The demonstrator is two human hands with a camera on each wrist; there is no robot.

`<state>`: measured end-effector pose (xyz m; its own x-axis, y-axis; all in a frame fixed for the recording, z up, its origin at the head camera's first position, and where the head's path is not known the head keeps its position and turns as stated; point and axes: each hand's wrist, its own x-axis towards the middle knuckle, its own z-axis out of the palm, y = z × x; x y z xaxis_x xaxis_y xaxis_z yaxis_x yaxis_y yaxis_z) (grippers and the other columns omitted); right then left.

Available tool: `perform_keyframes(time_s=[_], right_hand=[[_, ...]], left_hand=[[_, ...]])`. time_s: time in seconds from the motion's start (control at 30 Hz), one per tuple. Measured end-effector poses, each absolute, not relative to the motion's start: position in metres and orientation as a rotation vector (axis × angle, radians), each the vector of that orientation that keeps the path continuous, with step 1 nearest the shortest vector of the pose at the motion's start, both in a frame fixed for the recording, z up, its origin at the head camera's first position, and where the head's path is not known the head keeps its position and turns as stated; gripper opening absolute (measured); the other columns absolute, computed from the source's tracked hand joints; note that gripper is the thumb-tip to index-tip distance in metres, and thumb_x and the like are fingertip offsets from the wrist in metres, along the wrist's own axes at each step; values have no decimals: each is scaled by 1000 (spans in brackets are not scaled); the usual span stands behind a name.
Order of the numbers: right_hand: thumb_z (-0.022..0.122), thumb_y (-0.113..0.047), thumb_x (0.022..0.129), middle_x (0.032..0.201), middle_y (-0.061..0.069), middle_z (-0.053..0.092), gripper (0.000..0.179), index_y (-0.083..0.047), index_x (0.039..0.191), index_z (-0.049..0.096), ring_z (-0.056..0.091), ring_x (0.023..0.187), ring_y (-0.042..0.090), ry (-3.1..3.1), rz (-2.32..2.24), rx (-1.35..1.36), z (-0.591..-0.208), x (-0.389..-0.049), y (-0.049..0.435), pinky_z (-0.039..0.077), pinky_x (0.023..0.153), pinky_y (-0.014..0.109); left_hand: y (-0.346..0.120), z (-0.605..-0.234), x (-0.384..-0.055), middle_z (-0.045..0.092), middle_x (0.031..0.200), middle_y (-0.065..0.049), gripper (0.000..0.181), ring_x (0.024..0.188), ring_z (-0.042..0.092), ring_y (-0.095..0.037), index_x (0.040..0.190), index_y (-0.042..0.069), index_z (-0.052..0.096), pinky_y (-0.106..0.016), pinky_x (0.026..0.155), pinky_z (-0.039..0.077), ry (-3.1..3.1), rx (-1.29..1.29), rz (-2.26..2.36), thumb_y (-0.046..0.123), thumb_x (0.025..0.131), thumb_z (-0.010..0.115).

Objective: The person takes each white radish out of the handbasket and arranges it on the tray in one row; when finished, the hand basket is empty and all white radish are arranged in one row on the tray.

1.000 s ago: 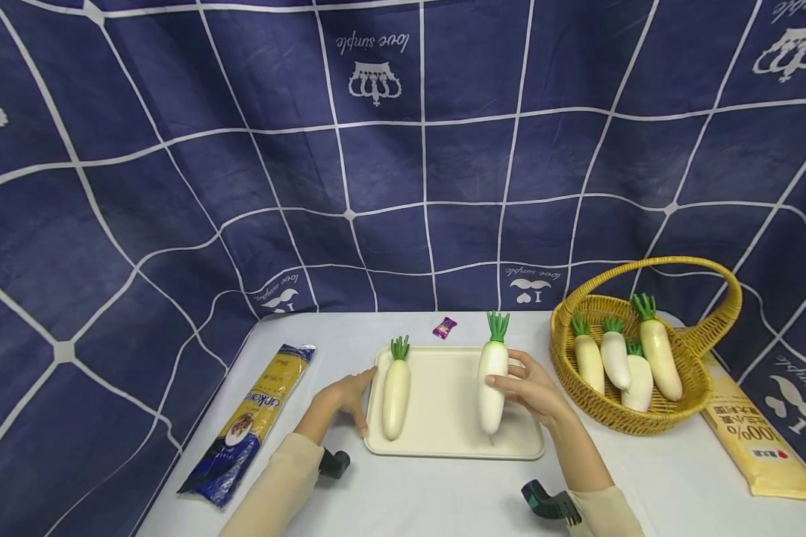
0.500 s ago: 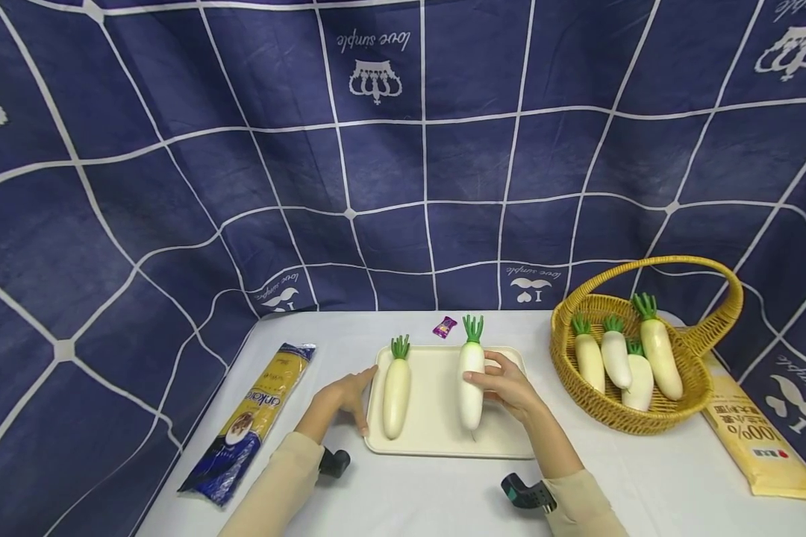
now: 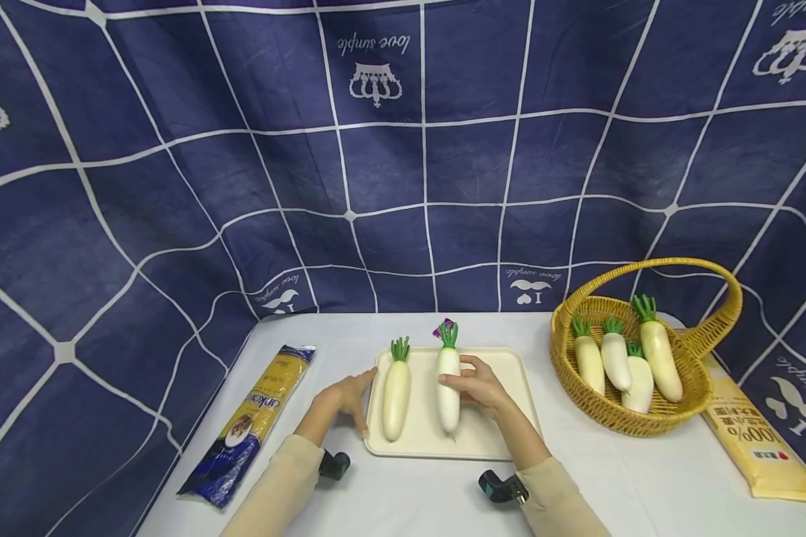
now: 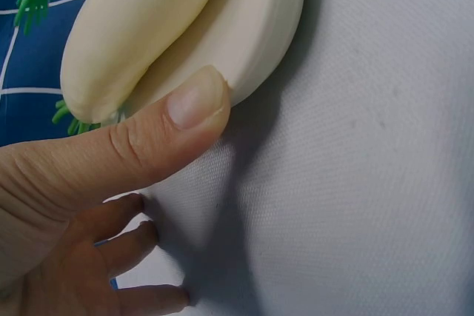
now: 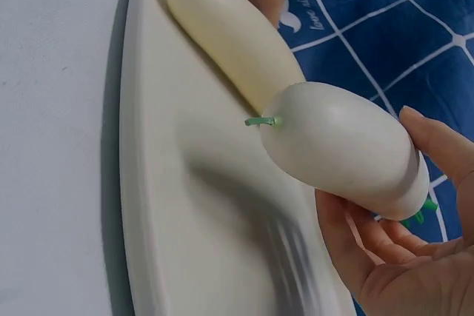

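Note:
My right hand (image 3: 480, 389) grips a white radish (image 3: 448, 406) with green leaf stubs, thumb on one side and fingers on the other. In the right wrist view this white radish (image 5: 348, 146) hangs above the cream tray (image 3: 497, 444), casting a shadow on it. A yellowish radish (image 3: 395, 403) lies along the tray's left side, leaves toward the back. My left hand (image 3: 341, 395) is at the tray's left edge with its fingers spread. Its thumb (image 4: 194, 101) touches the tray's rim in the left wrist view.
On the right stands a wicker basket (image 3: 701, 391) with a tall handle and several radishes inside. A yellow packet (image 3: 745, 429) lies partly under it. A blue and gold pasta packet (image 3: 251, 421) lies on the left. Behind the held radish's leaves is a purple-wrapped sweet (image 3: 437, 331).
My right hand has carried the white radish leftward over the tray, closer to the yellowish radish. Its leaves now partly cover the purple sweet. My left hand has stayed in place.

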<state>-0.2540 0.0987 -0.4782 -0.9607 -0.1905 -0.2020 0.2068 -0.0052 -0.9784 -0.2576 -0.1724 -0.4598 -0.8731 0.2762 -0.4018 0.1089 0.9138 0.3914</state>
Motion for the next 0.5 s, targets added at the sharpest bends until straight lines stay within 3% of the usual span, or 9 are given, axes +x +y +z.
perform_keyframes(time_s=[0.5], right_hand=[[75,-9,73,86,14,67,68,8,128,39,62,64,15,2082,-2041,72,-489,-262,78,54,57,26]], left_hand=[[-172,-462,-259,32,149,-21,124,136,30,-39,148,2,25,-50,112,27,2615,294,489,16,45,93]])
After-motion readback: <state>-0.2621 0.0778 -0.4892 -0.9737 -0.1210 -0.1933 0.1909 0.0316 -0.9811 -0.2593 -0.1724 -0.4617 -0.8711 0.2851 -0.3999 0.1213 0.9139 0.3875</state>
